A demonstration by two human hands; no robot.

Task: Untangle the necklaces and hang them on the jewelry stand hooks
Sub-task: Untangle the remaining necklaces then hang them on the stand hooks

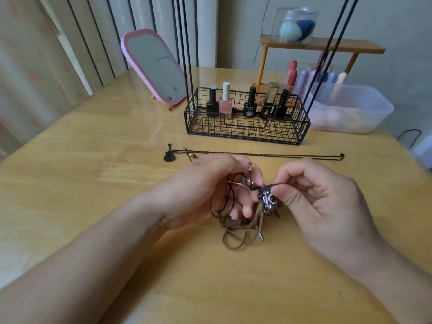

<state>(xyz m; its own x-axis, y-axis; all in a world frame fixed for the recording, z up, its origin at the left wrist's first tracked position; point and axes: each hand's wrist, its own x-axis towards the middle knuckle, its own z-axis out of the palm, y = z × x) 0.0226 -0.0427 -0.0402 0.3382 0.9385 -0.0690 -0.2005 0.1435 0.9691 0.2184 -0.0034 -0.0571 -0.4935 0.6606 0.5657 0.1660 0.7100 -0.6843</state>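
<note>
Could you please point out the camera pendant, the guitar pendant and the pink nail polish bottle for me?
camera pendant (268, 200): head view, on its silver body beside the lens.
guitar pendant (169, 155): head view, on its dark body.
pink nail polish bottle (225, 106): head view, on its pink glass.

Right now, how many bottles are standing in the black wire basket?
5, in a row along the basket's back wall: black at left, then pink with a white cap, black, a gold-capped one, and black at right. None looks hidden.
</note>
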